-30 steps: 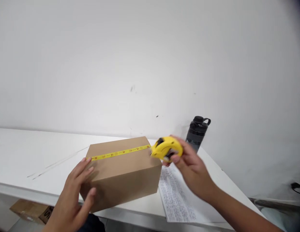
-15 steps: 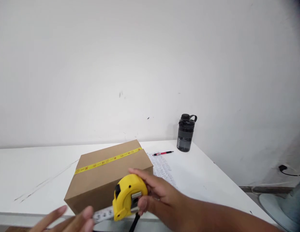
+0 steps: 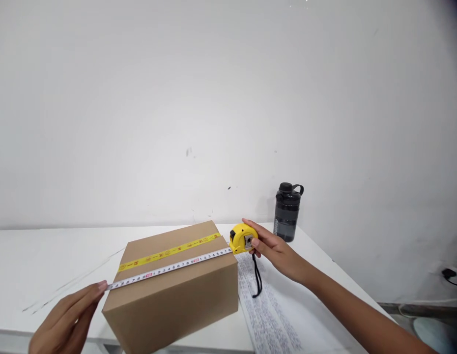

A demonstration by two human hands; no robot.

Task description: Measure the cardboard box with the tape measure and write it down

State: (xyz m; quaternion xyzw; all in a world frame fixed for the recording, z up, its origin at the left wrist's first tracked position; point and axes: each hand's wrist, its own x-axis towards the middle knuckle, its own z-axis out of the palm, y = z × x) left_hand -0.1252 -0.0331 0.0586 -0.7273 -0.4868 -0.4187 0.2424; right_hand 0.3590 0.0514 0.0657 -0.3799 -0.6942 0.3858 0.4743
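Note:
A brown cardboard box (image 3: 184,300) sits on the white table, a strip of yellow printed packing tape (image 3: 165,254) running across its top. My right hand (image 3: 271,247) grips the yellow case of a tape measure (image 3: 243,237) just beyond the box's right edge; a black wrist strap (image 3: 256,280) dangles from it. The white numbered blade (image 3: 169,268) stretches over the box top, roughly parallel to the packing tape. At the box's left edge, my left hand (image 3: 68,314) pinches the blade's end between its fingers, which cover the tip.
Sheets of handwritten paper (image 3: 269,314) lie right of the box, partly under my right arm. A dark water bottle (image 3: 286,211) stands at the back right, close to the wall. The table's right edge (image 3: 346,263) slopes toward me. A black plug (image 3: 448,273) shows low on the wall.
The tape measure has gone from in front of the box to its top right, with much more blade pulled out. My hands are farther apart, the left one now at the box's left edge.

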